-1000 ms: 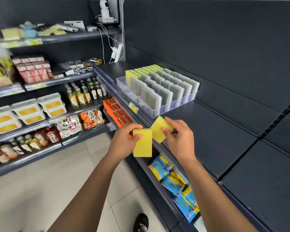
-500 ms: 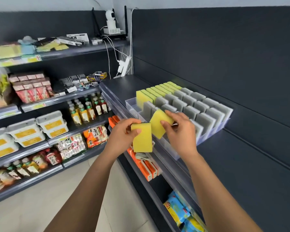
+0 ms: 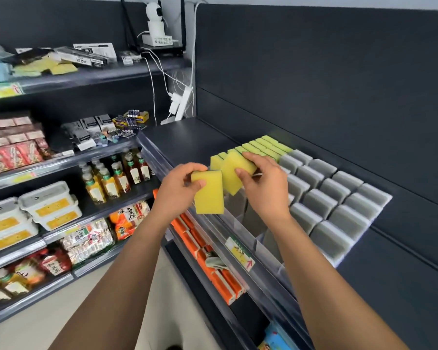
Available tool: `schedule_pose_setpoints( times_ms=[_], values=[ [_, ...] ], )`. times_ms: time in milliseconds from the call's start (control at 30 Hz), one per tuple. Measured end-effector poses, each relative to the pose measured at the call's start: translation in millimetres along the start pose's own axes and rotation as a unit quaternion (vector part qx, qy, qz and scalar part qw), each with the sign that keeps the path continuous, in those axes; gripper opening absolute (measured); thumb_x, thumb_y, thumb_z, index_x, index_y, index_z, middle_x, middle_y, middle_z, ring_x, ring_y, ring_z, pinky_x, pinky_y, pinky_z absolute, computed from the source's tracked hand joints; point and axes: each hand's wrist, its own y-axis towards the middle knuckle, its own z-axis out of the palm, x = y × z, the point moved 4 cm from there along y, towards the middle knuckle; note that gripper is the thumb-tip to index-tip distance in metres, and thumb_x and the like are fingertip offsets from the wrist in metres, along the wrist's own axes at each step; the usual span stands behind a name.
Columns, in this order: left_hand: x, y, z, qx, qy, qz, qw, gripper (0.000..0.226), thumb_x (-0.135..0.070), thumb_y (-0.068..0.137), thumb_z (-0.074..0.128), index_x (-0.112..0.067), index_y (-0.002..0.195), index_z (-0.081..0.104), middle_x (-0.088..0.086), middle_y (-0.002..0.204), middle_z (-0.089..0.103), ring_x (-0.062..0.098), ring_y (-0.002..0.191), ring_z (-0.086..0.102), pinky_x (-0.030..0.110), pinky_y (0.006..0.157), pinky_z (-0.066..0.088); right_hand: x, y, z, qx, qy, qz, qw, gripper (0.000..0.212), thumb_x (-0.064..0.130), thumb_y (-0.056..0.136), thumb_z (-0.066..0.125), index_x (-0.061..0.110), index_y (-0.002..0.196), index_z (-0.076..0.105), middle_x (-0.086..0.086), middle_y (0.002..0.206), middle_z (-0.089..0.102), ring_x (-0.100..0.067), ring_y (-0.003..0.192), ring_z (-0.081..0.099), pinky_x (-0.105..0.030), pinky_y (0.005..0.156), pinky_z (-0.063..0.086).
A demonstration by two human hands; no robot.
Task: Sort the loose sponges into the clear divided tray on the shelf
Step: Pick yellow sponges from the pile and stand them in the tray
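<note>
Hiding part of the tray [image 3: 261, 246], right hand [image 3: 266, 189] grips sponge [image 3: 232, 173].

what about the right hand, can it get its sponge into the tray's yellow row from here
Probably yes. The right hand holds its yellow sponge right at the near end of the yellow row, nothing between them; the left hand with the second sponge is off to the side.

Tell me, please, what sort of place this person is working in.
Probably a small convenience store, possibly a mock-up: tiered dark shelves carry bottled drinks and snack packets, a price label sits on the shelf edge, and the clear divided tray holds rows of sponges.
</note>
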Motion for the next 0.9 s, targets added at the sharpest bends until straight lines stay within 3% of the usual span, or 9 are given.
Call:
schedule_pose_setpoints(
  times_ms=[100, 167, 333, 500, 667, 767, 900],
  values=[
    [15.1, 38.9, -8.7, 0.022, 0.004, 0.017, 1.0, 0.03, -0.011, 0.086, 0.062, -0.036, 0.103, 0.061, -0.002, 0.107, 0.06, 0.013, 0.095, 0.057, 0.032, 0.086, 0.049, -1.5, 24.0, 23.4, -0.019, -0.019, 0.015, 1.0, 0.035, 0.02, 0.086, 0.067, 0.016, 0.12, 0.061, -0.001, 0.114, 0.061, -0.015, 0.093, 0.058, -0.035, 0.085, 0.051],
    [22.3, 59.8, -11.9, 0.039, 0.003, 0.023, 0.999, 0.031, -0.008, 0.086, 0.062, -0.035, 0.102, 0.061, -0.003, 0.108, 0.059, 0.015, 0.097, 0.057, 0.034, 0.089, 0.047, -4.2, 35.6, 36.0, -0.029, -0.036, 0.03, 0.998, 0.035, 0.02, 0.085, 0.067, 0.016, 0.119, 0.062, -0.001, 0.111, 0.062, -0.016, 0.09, 0.059, -0.036, 0.084, 0.051],
    [41.5, 103.5, -15.6, 0.093, 0.015, 0.036, 0.995, 0.031, -0.005, 0.086, 0.062, -0.029, 0.105, 0.063, -0.007, 0.108, 0.058, 0.013, 0.096, 0.056, 0.031, 0.089, 0.046, -12.5, 53.1, 62.0, -0.042, -0.091, 0.076, 0.992, 0.033, 0.018, 0.085, 0.066, 0.014, 0.118, 0.062, -0.002, 0.114, 0.063, -0.02, 0.094, 0.06, -0.031, 0.084, 0.048],
    [51.6, 137.3, -14.4, 0.126, 0.033, 0.068, 0.989, 0.03, -0.005, 0.086, 0.061, -0.027, 0.107, 0.062, -0.008, 0.107, 0.057, 0.012, 0.098, 0.054, 0.026, 0.086, 0.043, -25.0, 53.2, 70.1, -0.014, -0.151, 0.143, 0.978, 0.032, 0.022, 0.088, 0.063, 0.019, 0.119, 0.06, -0.001, 0.118, 0.061, -0.015, 0.082, 0.056, -0.023, 0.076, 0.042],
    [55.6, 151.2, 0.7, 0.206, 0.069, 0.119, 0.969, 0.028, -0.008, 0.087, 0.06, -0.026, 0.109, 0.06, -0.01, 0.107, 0.054, 0.011, 0.1, 0.051, 0.026, 0.085, 0.039, -30.2, 48.0, 83.2, 0.058, -0.208, 0.176, 0.96, 0.035, 0.021, 0.086, 0.064, 0.02, 0.121, 0.06, -0.002, 0.123, 0.06, -0.02, 0.106, 0.057, -0.022, 0.086, 0.039],
    [55.7, 155.3, 6.6, 0.234, 0.094, 0.156, 0.955, 0.029, -0.009, 0.088, 0.06, -0.025, 0.112, 0.059, -0.014, 0.11, 0.051, 0.007, 0.101, 0.049, 0.021, 0.084, 0.036, -30.3, 46.1, 89.0, 0.055, -0.24, 0.177, 0.953, 0.033, 0.02, 0.085, 0.065, 0.017, 0.117, 0.06, -0.004, 0.116, 0.06, -0.023, 0.1, 0.059, -0.027, 0.084, 0.043],
    [56.6, 162.1, 12.4, 0.276, 0.091, 0.173, 0.941, 0.028, -0.009, 0.086, 0.062, -0.029, 0.106, 0.059, -0.019, 0.111, 0.051, 0.004, 0.096, 0.052, 0.01, 0.07, 0.036, -30.5, 44.4, 93.8, 0.074, -0.301, 0.174, 0.935, 0.031, 0.023, 0.082, 0.067, 0.015, 0.111, 0.061, -0.005, 0.109, 0.06, -0.026, 0.097, 0.057, -0.033, 0.081, 0.048]
  ],
)
